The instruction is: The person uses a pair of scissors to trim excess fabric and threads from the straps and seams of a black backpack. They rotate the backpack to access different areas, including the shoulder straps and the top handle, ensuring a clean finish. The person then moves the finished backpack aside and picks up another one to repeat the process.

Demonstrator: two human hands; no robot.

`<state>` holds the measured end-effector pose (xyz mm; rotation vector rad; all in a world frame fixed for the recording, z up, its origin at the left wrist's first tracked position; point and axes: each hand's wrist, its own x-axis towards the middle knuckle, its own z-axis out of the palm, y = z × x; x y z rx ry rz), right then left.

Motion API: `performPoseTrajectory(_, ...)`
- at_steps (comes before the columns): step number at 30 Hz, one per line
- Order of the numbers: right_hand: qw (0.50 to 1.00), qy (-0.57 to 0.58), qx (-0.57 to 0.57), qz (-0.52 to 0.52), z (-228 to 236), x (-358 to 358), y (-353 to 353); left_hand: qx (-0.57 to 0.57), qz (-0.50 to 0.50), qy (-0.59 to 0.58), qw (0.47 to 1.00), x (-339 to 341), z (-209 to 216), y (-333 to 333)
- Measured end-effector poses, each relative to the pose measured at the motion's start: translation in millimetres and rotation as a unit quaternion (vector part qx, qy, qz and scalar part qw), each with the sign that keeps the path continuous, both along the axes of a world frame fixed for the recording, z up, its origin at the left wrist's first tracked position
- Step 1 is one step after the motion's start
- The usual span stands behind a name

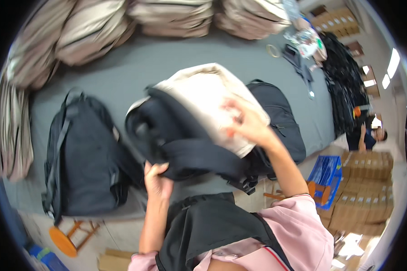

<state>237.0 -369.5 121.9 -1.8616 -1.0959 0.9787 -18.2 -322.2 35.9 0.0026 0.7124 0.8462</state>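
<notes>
A bag with a cream panel (203,97) and thick black padded parts (181,131), which looks like a backpack, is in front of me, tilted above the grey table. My left hand (158,180) is closed on its black lower left edge, thumb on top. Over the cream panel is my right hand (248,124), its fingers smeared by motion, so whether they grip anything does not show. To the left lies a black backpack (88,158) with its straps towards the left. Another black backpack (278,117) lies on the right, partly covered by the cream bag and my right arm.
Stacks of beige bags (172,18) line the table's (135,67) far and left edges. At the far right are a tape roll (272,50), plastic wrapping (307,43) and a black heap (343,86). Beyond stand a blue crate (325,176), cartons (362,194), a stool (63,241) and another person (366,137).
</notes>
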Motion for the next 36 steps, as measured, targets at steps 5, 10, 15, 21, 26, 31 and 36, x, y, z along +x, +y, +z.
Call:
performPoseTrajectory(5,0.982,0.185,0.003,0.027,-11.3,-25.8,-37.2,0.133,-0.027,0.033,0.990,40.8,47.2,11.3)
performPoseTrajectory(10,0.885,0.243,0.276,-0.284,59.9,5.6,-86.8,0.292,-0.080,-0.040,0.952,93.6,154.6,72.7)
performPoseTrajectory(15,0.815,0.283,0.338,-0.376,28.9,-20.3,-146.6,0.381,-0.197,-0.107,0.897,208.6,246.0,45.5)
performPoseTrajectory(21,0.685,0.327,0.500,-0.417,24.9,-15.8,-149.5,0.455,-0.287,-0.246,0.806,297.4,328.0,-72.4)
performPoseTrajectory(26,0.601,0.022,0.601,-0.527,81.4,70.4,-195.9,0.388,-0.444,-0.472,0.655,336.2,366.0,-70.3)
performPoseTrajectory(31,0.627,-0.279,0.492,-0.536,62.8,114.6,-242.5,0.368,-0.421,-0.283,0.780,400.2,292.6,-58.3)
performPoseTrajectory(36,0.723,-0.144,0.337,-0.586,-43.4,152.1,-248.1,0.339,-0.451,0.046,0.824,375.5,158.5,-5.6)
